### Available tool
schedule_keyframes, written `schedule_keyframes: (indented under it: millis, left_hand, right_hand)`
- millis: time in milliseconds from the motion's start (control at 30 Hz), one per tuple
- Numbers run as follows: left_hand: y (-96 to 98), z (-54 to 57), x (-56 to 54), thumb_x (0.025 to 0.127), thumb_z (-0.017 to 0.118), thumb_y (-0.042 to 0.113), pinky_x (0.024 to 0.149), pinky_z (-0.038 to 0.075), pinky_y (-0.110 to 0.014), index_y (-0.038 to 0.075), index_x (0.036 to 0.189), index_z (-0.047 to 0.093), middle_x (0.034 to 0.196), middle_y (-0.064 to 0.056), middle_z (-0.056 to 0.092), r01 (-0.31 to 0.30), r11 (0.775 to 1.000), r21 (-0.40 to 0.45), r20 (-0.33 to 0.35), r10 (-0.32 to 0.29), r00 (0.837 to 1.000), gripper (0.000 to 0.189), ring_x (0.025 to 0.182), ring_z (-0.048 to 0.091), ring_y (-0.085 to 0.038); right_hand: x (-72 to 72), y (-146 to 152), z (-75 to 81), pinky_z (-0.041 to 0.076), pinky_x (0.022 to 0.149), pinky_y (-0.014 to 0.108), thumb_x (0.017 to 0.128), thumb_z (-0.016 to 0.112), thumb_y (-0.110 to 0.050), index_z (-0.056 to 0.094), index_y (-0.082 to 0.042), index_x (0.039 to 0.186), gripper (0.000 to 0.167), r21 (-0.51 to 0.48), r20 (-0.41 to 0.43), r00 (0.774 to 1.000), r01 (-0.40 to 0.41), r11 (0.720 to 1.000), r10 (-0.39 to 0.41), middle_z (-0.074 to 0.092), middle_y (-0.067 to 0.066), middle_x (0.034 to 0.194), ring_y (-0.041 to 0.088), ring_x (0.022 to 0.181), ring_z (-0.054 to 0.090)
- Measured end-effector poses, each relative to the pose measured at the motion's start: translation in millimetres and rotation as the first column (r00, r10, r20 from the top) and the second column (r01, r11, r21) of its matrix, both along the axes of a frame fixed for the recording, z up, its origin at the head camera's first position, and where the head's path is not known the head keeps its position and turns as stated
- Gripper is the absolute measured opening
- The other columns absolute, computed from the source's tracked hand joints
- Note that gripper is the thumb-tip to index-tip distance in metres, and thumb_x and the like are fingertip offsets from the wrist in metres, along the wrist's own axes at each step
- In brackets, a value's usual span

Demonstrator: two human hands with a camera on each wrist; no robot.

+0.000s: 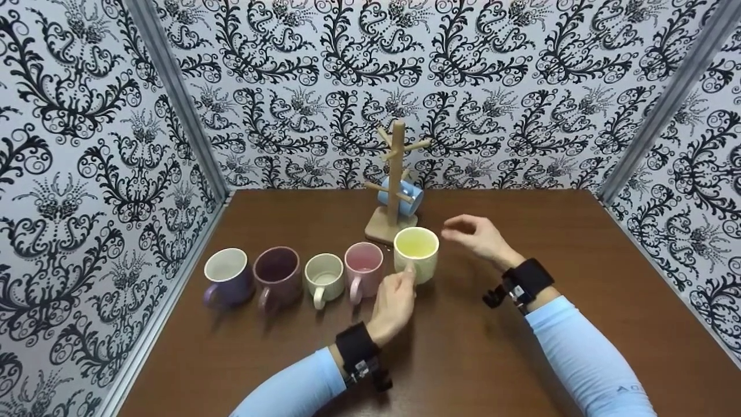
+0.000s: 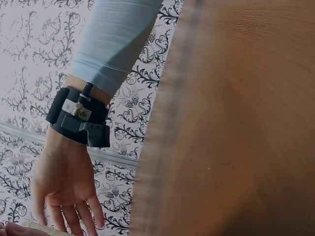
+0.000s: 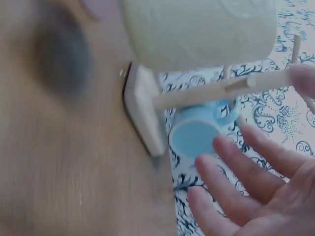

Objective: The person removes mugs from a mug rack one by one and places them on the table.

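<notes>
In the head view my left hand (image 1: 395,301) holds a pale yellow mug (image 1: 425,269) at its near side, thumb up at the rim; the handle is hidden by the hand. To the right of that mug, my right hand (image 1: 479,236) hovers with fingers loosely bent and nothing between them. The right wrist view shows the right fingers (image 3: 231,196) spread below the yellow mug (image 3: 197,34). Just behind the mug stands a wooden mug tree (image 1: 396,174). A light blue mug (image 1: 410,197) hangs on one of its low pegs.
Left of the held mug, a row of mugs stands with handles toward me: pink (image 1: 363,263), small pale green (image 1: 325,278), dark plum (image 1: 279,284) and purple with a white inside (image 1: 231,278). Patterned walls (image 1: 347,87) enclose the brown table (image 1: 492,359) at back and sides.
</notes>
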State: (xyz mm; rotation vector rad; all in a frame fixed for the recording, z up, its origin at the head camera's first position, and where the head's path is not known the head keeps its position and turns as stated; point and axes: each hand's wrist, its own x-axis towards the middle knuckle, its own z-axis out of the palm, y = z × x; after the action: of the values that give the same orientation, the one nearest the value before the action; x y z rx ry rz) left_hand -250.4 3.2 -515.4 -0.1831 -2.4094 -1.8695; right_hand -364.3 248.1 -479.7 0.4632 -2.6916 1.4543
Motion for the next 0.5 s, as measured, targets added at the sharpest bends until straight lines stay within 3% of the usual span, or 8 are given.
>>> schedule_keyframes:
  millis: [100, 233, 367, 500]
  left_hand:
    - [-0.9, -4.4, 0.2, 0.119, 0.049, 0.038, 0.063, 0.033, -0.025, 0.023, 0.064, 0.047, 0.061, 0.009, 0.049, 0.003, 1.0, 0.01, 0.01, -0.003, 1.0, 0.057, 0.059, 0.045, -0.008]
    - [-2.0, -7.8, 2.5, 0.119, 0.049, 0.036, 0.063, 0.034, -0.024, 0.022, 0.065, 0.048, 0.062, 0.009, 0.05, 0.009, 1.0, 0.02, 0.009, -0.009, 1.0, 0.056, 0.06, 0.045, -0.008]
    - [-2.1, -10.4, 4.8, 0.119, 0.05, 0.036, 0.062, 0.032, -0.024, 0.02, 0.066, 0.047, 0.061, 0.01, 0.048, 0.006, 1.0, 0.027, 0.006, -0.006, 1.0, 0.056, 0.059, 0.042, -0.008]
    - [-1.7, -15.4, 5.5, 0.119, 0.049, 0.038, 0.061, 0.029, -0.025, 0.021, 0.066, 0.046, 0.059, 0.011, 0.045, -0.003, 0.999, 0.042, 0.014, 0.002, 1.0, 0.056, 0.058, 0.04, -0.009]
  right_hand:
    - [3.8, 6, -2.9, 0.063, 0.099, 0.041, 0.097, 0.086, -0.028, 0.076, 0.0, 0.133, 0.047, 0.19, -0.063, 0.998, 0.039, 0.981, -0.027, 0.081, 0.024, 0.127, 0.032, 0.11, 0.078]
    - [9.9, 9, -6.0, 0.062, 0.104, 0.061, 0.093, 0.088, -0.03, 0.074, 0.002, 0.134, 0.054, 0.374, -0.094, 0.995, 0.048, 0.926, -0.013, 0.079, 0.028, 0.129, 0.047, 0.12, 0.076]
    - [11.3, 9, -10.2, 0.058, 0.108, 0.066, 0.09, 0.089, -0.031, 0.072, 0.003, 0.137, 0.06, 0.471, -0.098, 0.995, 0.047, 0.881, -0.001, 0.077, 0.029, 0.134, 0.05, 0.126, 0.072]
    - [9.6, 10, -13.8, 0.057, 0.109, 0.067, 0.088, 0.09, -0.032, 0.071, 0.003, 0.138, 0.064, 0.502, -0.094, 0.996, 0.043, 0.864, 0.006, 0.076, 0.029, 0.136, 0.05, 0.127, 0.072]
